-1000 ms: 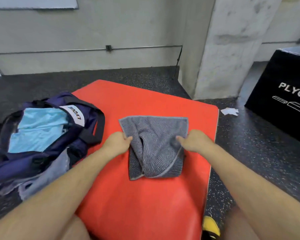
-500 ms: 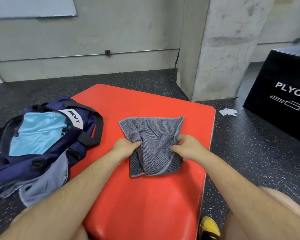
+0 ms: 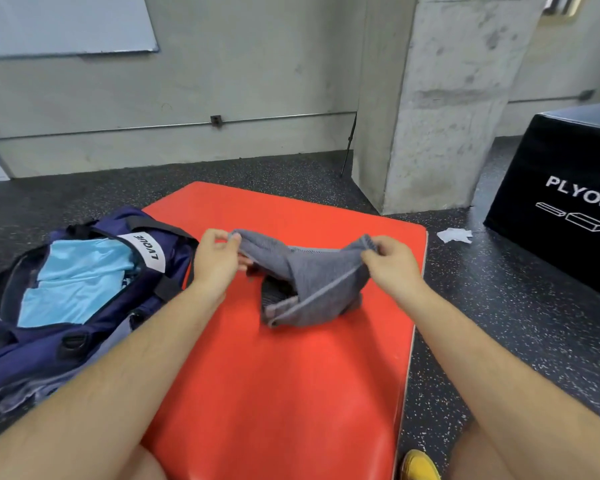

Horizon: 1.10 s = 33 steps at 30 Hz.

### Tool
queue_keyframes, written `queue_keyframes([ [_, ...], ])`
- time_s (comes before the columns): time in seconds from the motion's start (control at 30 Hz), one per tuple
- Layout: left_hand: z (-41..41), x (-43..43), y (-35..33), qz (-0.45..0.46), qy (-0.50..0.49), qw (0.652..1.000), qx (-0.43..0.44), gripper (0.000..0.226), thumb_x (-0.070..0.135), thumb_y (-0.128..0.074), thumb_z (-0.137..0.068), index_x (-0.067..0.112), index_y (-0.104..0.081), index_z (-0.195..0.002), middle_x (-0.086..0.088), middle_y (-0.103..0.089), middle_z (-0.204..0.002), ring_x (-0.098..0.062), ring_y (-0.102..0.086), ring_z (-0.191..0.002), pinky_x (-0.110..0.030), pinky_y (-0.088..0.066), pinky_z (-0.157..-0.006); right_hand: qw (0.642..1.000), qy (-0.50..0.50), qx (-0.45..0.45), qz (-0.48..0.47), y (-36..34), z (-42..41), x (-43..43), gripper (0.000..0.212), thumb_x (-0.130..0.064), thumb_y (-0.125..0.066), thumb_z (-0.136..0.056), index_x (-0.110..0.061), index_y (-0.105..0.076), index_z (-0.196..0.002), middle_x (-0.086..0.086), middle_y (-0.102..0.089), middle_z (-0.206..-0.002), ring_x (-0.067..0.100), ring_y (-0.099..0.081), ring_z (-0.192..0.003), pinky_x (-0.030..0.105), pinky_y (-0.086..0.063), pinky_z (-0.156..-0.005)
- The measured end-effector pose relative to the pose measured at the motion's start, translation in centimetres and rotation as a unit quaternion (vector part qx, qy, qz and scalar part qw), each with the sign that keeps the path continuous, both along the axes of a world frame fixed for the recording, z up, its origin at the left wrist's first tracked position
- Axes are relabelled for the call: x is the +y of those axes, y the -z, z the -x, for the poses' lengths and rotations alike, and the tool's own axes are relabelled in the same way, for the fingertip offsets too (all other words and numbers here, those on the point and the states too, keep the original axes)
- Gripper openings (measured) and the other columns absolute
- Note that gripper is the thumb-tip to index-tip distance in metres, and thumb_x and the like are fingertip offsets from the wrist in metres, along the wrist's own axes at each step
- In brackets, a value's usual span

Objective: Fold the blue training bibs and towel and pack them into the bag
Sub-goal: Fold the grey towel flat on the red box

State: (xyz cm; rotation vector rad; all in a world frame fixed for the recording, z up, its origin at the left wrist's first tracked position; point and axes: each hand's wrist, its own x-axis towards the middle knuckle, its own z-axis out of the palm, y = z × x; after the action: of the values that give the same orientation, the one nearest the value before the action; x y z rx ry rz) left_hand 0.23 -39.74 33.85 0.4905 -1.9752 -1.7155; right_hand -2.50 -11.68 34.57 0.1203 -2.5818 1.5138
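A grey ribbed towel hangs in a sagging fold above the red mat, its lower part resting on the mat. My left hand pinches its left corner and my right hand pinches its right corner, both raised off the mat. To the left lies the open navy bag with a white label. Light blue bibs lie folded inside its opening.
A concrete pillar stands behind the mat on the right. A black plyo box sits at far right, with a crumpled white scrap on the speckled floor beside it. A yellow shoe shows at the bottom edge.
Both hands gathered the towel's side edges, then lifted it up off the mat and spread apart. The towel went from lying flat to hanging between the hands.
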Motion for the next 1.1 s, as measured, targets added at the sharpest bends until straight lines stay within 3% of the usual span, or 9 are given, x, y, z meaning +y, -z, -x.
queue_keyframes([
  [0.1, 0.8, 0.7, -0.3, -0.135, 0.075, 0.987, -0.049, 0.017, 0.032, -0.052, -0.103, 0.015, -0.054, -0.101, -0.007, -0.071, -0.094, -0.014, -0.07, -0.076, -0.023, -0.053, -0.063, 0.987, 0.067, -0.079, 0.124, 0.5, 1.4, -0.6, 0.029, -0.025, -0.075, -0.084, -0.005, -0.068, -0.104, 0.007, -0.072, -0.096, 0.017, -0.065, -0.085, 0.028, -0.049, -0.076],
  [0.2, 0.6, 2.7, 2.9, -0.099, 0.159, 0.969, -0.16, 0.022, 0.035, -0.055, -0.101, 0.014, -0.061, -0.103, -0.005, -0.069, -0.106, -0.017, -0.067, -0.093, -0.026, -0.051, -0.073, 0.985, 0.063, -0.157, 0.044, 3.2, 0.4, -2.0, 0.033, -0.033, -0.08, -0.08, -0.011, -0.063, -0.061, 0.003, -0.063, -0.062, 0.02, -0.059, -0.065, 0.032, -0.043, -0.062],
  [0.27, 0.6, 3.7, 4.7, -0.072, 0.194, 0.961, -0.182, 0.015, 0.029, -0.06, -0.099, 0.014, -0.063, -0.099, -0.004, -0.068, -0.108, -0.017, -0.065, -0.098, -0.026, -0.049, -0.076, 0.983, 0.054, -0.174, -0.009, 4.8, -0.1, -2.7, 0.035, -0.034, -0.079, -0.081, -0.014, -0.059, -0.06, -0.001, -0.061, -0.062, 0.02, -0.059, -0.068, 0.029, -0.041, -0.059],
  [0.33, 1.0, 4.3, 5.9, -0.022, 0.204, 0.959, -0.195, 0.012, 0.021, -0.066, -0.094, 0.012, -0.068, -0.103, -0.003, -0.071, -0.109, -0.015, -0.065, -0.097, -0.028, -0.05, -0.078, 0.982, 0.052, -0.176, -0.034, 5.5, -0.2, -3.2, 0.024, -0.037, -0.08, -0.08, -0.014, -0.071, -0.08, 0.002, -0.071, -0.082, 0.021, -0.067, -0.081, 0.027, -0.046, -0.067],
  [0.47, 1.7, 5.9, 6.7, 0.158, 0.148, 0.954, -0.206, 0.009, 0.02, -0.069, -0.091, 0.011, -0.072, -0.092, -0.003, -0.074, -0.095, -0.021, -0.068, -0.091, -0.032, -0.052, -0.084, 0.982, 0.084, -0.138, -0.096, 4.9, -0.6, -3.9, 0.04, -0.041, -0.078, -0.079, -0.01, -0.07, -0.103, 0.01, -0.073, -0.106, 0.028, -0.069, -0.103, 0.03, -0.05, -0.079],
  [0.7, 1.9, 5.1, 1.9, 0.166, 0.043, 0.978, -0.119, 0.034, 0.025, -0.053, -0.101, 0.013, -0.048, -0.069, -0.001, -0.054, -0.067, -0.023, -0.053, -0.069, -0.034, -0.032, -0.062, 0.981, 0.081, -0.048, -0.171, 2.2, 0.3, -2.6, 0.018, -0.031, -0.056, -0.082, -0.014, -0.056, -0.075, 0.015, -0.067, -0.089, 0.033, -0.062, -0.082, 0.032, -0.046, -0.07],
  [0.87, 2.2, 1.6, -4.9, -0.033, 0.058, 0.996, -0.051, 0.028, 0.018, -0.041, -0.106, 0.015, -0.06, -0.086, -0.008, -0.068, -0.091, -0.021, -0.067, -0.084, -0.033, -0.057, -0.073, 0.995, 0.093, -0.045, 0.017, -3.0, 1.1, -1.0, 0.032, -0.02, -0.058, -0.089, -0.009, -0.054, -0.059, 0.006, -0.055, -0.055, 0.023, -0.051, -0.053, 0.026, -0.039, -0.053],
  [0.97, 2.3, -0.9, -9.1, -0.05, 0.052, 0.997, -0.025, 0.026, 0.02, -0.041, -0.106, 0.018, -0.06, -0.088, -0.006, -0.066, -0.094, -0.021, -0.064, -0.087, -0.04, -0.056, -0.082, 0.981, 0.094, -0.051, 0.163, -6.6, 1.4, -0.9, 0.029, -0.026, -0.06, -0.08, -0.001, -0.06, -0.067, 0.006, -0.046, -0.059, 0.018, -0.043, -0.059, 0.036, -0.041, -0.06],
  [1.1, 2.3, -4.3, -14.5, -0.02, 0.005, 1.0, -0.012, 0.017, 0.026, -0.048, -0.103, 0.016, -0.059, -0.095, -0.009, -0.06, -0.104, -0.024, -0.061, -0.096, -0.041, -0.056, -0.08, 0.953, 0.084, -0.073, 0.282, -11.9, 1.4, -0.7, 0.017, -0.025, -0.063, -0.074, -0.013, -0.052, -0.067, 0.007, -0.049, -0.065, 0.023, -0.046, -0.069, 0.039, -0.038, -0.065],
])
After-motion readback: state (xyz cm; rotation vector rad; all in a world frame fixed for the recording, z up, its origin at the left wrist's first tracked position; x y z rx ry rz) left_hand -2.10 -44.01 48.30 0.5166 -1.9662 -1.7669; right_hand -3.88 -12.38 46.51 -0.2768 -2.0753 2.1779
